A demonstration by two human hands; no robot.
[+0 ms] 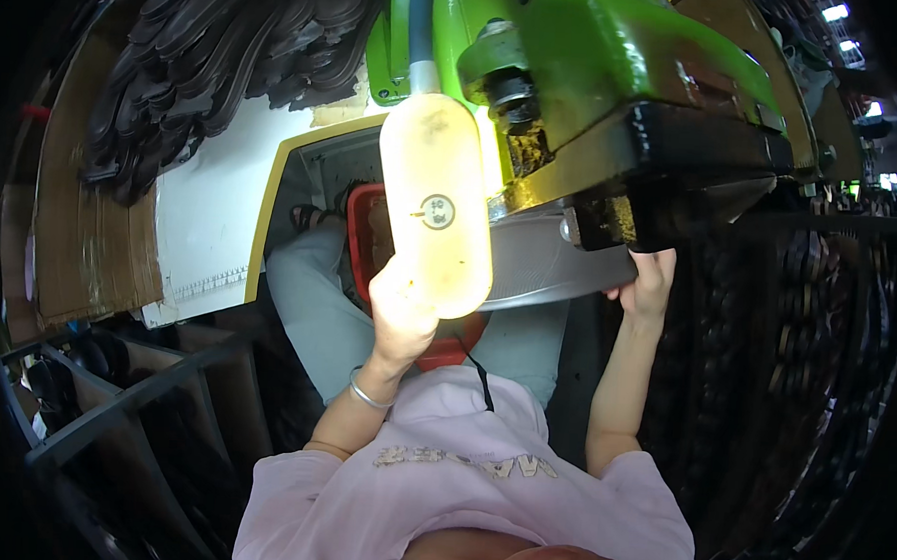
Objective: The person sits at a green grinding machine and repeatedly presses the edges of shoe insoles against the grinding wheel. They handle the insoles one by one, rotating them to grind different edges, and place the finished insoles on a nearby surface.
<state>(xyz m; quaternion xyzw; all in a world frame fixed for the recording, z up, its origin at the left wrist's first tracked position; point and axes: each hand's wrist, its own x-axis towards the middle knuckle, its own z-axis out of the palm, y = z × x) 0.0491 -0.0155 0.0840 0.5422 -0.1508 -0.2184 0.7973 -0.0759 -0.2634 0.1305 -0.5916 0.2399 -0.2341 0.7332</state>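
Note:
A long grey piece with a finely ribbed surface (549, 262), rounded along its near edge, lies beneath the head of a green machine (628, 58). My right hand (651, 281) grips its right end, the fingers partly hidden by the black lower part of the machine. My left hand (404, 313) is up at the piece's left side, but a glowing oval work lamp (437, 149) covers its fingers. What that hand touches cannot be made out. A bright metal tip (569, 225) on the machine sits just over the grey piece.
Dark curved strips (228, 60) are heaped at the far left beside a cardboard box wall (101, 215). A white tabletop (206, 214) has a yellow edge. Below, a red bin (363, 216) stands between my legs. Grey racks (133, 396) stand at lower left.

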